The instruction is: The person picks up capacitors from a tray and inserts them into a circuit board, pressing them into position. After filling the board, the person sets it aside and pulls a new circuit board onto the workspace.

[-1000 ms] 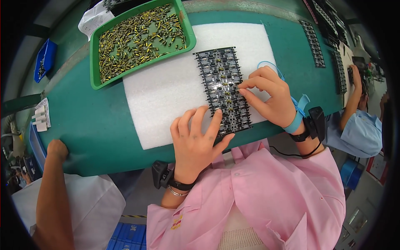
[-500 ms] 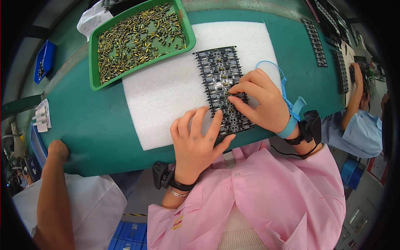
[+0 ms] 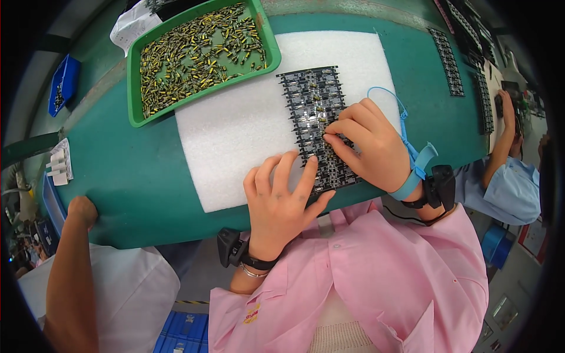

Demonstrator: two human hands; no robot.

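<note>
A black circuit board panel [image 3: 312,97], made of several rows of small boards, lies on a white foam sheet [image 3: 229,153]. My right hand [image 3: 374,147] is over the panel's right side, thumb and index fingertips pinched near its middle. A small yellow-and-black cylindrical component seems to be between them, mostly hidden by the fingers. My left hand [image 3: 276,203] has its fingers spread, with the index fingertip touching the panel's lower left edge. A few yellowish components show along the panel's middle column.
A green tray [image 3: 206,96] of loose yellow-and-black components overlaps the foam's upper left. More panels [image 3: 447,62] lie at the right. A blue coiled cord [image 3: 403,120] runs to my right wrist strap. Co-workers' arms [image 3: 76,265] are at both sides.
The right thumb and index fingertips have drawn closer together over the panel. My left hand keeps its place on the panel's edge. The whole view has shifted slightly.
</note>
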